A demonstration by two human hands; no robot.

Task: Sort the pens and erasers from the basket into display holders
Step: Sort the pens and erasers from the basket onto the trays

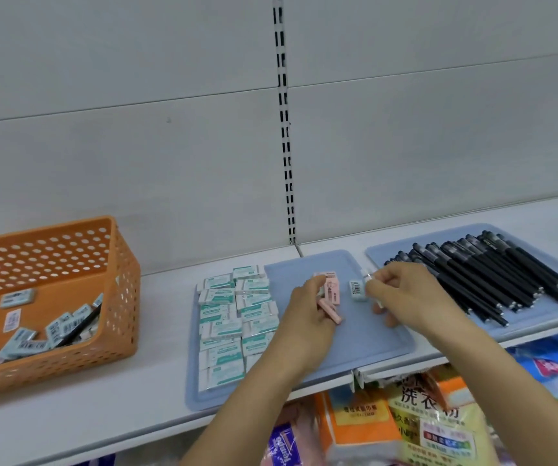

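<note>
An orange perforated basket (121,284) stands at the left of the shelf and holds several blue and pink erasers plus a black pen (79,326). On the middle blue tray (365,344), white-and-green erasers (233,317) lie in rows on its left half. My left hand (307,314) grips pink erasers (329,295) over the tray's middle. My right hand (402,294) pinches a small white eraser (368,274) at its fingertips, with a light blue eraser (358,290) just left of it, on the tray. Black pens (492,274) fill the right blue tray (385,252).
The white shelf (156,391) runs across the view, backed by a grey panel wall with a slotted upright (286,129). Below the shelf edge sit packaged goods (422,425) in orange, yellow and blue wrappers.
</note>
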